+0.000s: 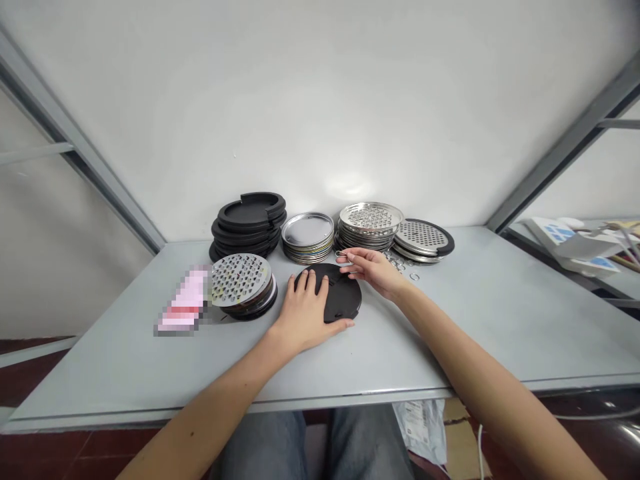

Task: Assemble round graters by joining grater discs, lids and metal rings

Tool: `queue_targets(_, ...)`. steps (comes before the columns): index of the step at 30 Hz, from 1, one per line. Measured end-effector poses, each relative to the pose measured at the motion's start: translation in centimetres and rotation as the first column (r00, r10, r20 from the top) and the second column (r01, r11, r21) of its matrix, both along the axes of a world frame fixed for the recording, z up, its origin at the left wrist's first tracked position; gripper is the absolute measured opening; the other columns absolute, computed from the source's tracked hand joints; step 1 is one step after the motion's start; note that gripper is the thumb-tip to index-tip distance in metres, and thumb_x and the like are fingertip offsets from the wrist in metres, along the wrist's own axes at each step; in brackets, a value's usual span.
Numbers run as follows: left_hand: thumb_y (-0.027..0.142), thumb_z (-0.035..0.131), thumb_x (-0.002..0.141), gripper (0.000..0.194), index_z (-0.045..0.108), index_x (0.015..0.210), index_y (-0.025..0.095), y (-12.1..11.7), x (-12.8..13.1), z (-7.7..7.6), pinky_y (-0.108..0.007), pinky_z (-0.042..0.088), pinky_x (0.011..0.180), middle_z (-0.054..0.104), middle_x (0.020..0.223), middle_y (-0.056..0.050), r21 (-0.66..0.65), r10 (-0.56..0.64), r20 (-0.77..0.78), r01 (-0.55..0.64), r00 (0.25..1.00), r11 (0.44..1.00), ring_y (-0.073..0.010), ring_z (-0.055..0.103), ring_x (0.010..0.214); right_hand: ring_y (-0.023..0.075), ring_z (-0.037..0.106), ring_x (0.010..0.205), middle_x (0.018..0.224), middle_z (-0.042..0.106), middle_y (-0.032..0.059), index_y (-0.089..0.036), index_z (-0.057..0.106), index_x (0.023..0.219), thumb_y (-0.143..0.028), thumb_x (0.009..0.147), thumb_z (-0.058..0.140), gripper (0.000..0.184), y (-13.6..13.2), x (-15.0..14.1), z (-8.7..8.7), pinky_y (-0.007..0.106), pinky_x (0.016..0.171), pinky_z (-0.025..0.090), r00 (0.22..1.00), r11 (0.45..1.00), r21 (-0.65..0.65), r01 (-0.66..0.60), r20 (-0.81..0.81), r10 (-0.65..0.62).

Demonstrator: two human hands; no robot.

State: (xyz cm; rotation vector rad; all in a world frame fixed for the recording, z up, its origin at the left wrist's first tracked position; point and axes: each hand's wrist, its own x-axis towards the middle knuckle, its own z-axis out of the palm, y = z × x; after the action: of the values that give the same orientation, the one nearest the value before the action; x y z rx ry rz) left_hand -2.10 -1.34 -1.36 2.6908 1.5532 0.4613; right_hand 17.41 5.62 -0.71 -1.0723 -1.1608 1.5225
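Observation:
A round black plastic disc (345, 297) lies on the table in front of me. My left hand (306, 310) rests flat on its left part with fingers spread, covering much of that side. Above the disc's far right edge, my right hand (373, 270) pinches a small metal ring (340, 254) between thumb and fingertips. Just beyond that hand, several loose metal rings (414, 277) are scattered on the tabletop. To the left of my left hand stands a stack topped by a perforated metal grater disc (240, 279).
Along the back of the grey table (150, 380) stand black rimmed trays (253, 208), plain metal discs (307, 230), grater discs (373, 217), and a grater in a black rim (423, 235). A blurred pink item (187, 300) lies left. White boxes (565, 240) sit beyond the right frame.

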Motion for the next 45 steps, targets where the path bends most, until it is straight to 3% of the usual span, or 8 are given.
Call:
queue_targets(4, 0.063, 0.038, 0.086, 0.062, 0.059, 0.120, 0.016, -0.5, -0.2, 1.2, -0.052, 0.039, 0.090, 0.059, 0.113, -0.019, 0.034, 0.071, -0.038, -0.070, 0.997, 0.997, -0.0372, 0.052, 0.107, 0.0083, 0.063, 0.073, 0.095, 0.069, 0.0043, -0.017, 0.070, 0.088, -0.026, 0.076, 0.070, 0.015, 0.2, -0.1, -0.5, 0.016, 0.060, 0.051, 0.998, 0.998, 0.039, 0.045, 0.030, -0.046)
queue_targets(8, 0.048, 0.035, 0.093, 0.046, 0.069, 0.097, 0.017, -0.2, -0.8, 1.7, -0.048, 0.043, 0.082, 0.060, 0.090, -0.015, 0.071, 0.160, -0.025, -0.157, 0.987, 0.985, -0.0322, 0.055, 0.093, 0.0086, 0.060, 0.064, 0.079, 0.068, 0.0028, -0.017, 0.071, 0.089, -0.030, 0.070, 0.074, 0.023, 0.4, -0.3, -0.9, 0.019, 0.057, 0.049, 0.996, 0.997, 0.040, 0.061, 0.064, -0.064)
queue_targets(14, 0.050, 0.046, 0.089, 0.049, 0.054, 0.123, 0.016, 0.8, -1.5, 0.2, -0.049, 0.033, 0.105, 0.050, 0.132, -0.015, 0.003, -0.047, 0.080, 0.047, 0.996, 0.999, -0.0329, 0.039, 0.127, 0.0089, 0.060, 0.062, 0.076, 0.068, 0.0016, -0.018, 0.069, 0.090, -0.026, 0.070, 0.072, 0.022, 0.2, -0.7, -1.0, 0.020, 0.057, 0.048, 0.996, 0.999, 0.019, 0.049, 0.071, -0.050)
queue_targets(17, 0.047, 0.040, 0.092, 0.050, 0.047, 0.130, 0.015, 0.9, -1.3, -0.7, -0.049, 0.029, 0.109, 0.043, 0.140, -0.016, -0.048, -0.049, 0.121, 0.056, 0.991, 0.997, -0.0316, 0.034, 0.133, 0.0091, 0.061, 0.065, 0.081, 0.069, 0.0034, -0.017, 0.069, 0.093, -0.026, 0.071, 0.071, 0.023, 0.3, -0.8, -1.3, 0.020, 0.058, 0.048, 0.994, 0.999, 0.027, 0.042, 0.102, -0.045)
queue_targets(24, 0.046, 0.039, 0.092, 0.048, 0.055, 0.121, 0.011, -0.3, 1.4, -0.6, -0.052, 0.040, 0.097, 0.052, 0.131, -0.021, 0.020, 0.162, 0.130, -0.166, 0.978, 0.986, -0.0371, 0.045, 0.123, 0.0147, 0.062, 0.071, 0.079, 0.070, 0.0040, -0.016, 0.070, 0.092, -0.034, 0.076, 0.067, 0.024, 0.4, -0.9, -1.8, 0.028, 0.070, 0.048, 0.918, 0.932, 0.362, -0.005, 0.372, -0.139)
queue_targets(30, 0.044, 0.040, 0.092, 0.039, 0.065, 0.102, 0.016, 0.2, 0.7, 0.5, -0.048, 0.047, 0.085, 0.066, 0.101, -0.014, 0.045, 0.153, 0.138, -0.161, 0.978, 0.986, -0.0319, 0.059, 0.095, 0.0188, 0.064, 0.084, 0.091, 0.071, 0.0056, -0.020, 0.071, 0.091, -0.033, 0.082, 0.059, 0.020, 0.1, -1.3, -2.1, 0.030, 0.076, 0.049, 0.881, 0.852, 0.519, -0.072, 0.434, -0.190)
queue_targets(36, 0.024, 0.049, 0.088, 0.023, 0.062, 0.106, 0.017, 3.9, -0.9, -0.3, -0.036, 0.048, 0.092, 0.066, 0.107, -0.009, 0.007, 0.115, 0.382, -0.128, 0.917, 0.992, -0.0235, 0.060, 0.103, 0.0206, 0.065, 0.088, 0.092, 0.072, 0.0052, -0.022, 0.073, 0.090, -0.031, 0.081, 0.060, 0.018, -0.1, -1.8, -2.3, 0.032, 0.078, 0.049, 0.877, 0.834, 0.543, -0.096, 0.442, -0.186)
queue_targets(45, 0.020, 0.049, 0.088, 0.019, 0.068, 0.092, 0.018, 5.9, -0.2, -1.4, -0.033, 0.050, 0.083, 0.069, 0.093, -0.006, -0.021, 0.083, 0.389, -0.081, 0.918, 0.996, -0.0200, 0.064, 0.089, 0.0200, 0.065, 0.083, 0.089, 0.072, 0.0056, -0.021, 0.072, 0.088, -0.024, 0.082, 0.057, 0.017, -0.2, -1.6, -2.5, 0.031, 0.075, 0.049, 0.789, 0.803, 0.579, -0.139, 0.555, -0.263)
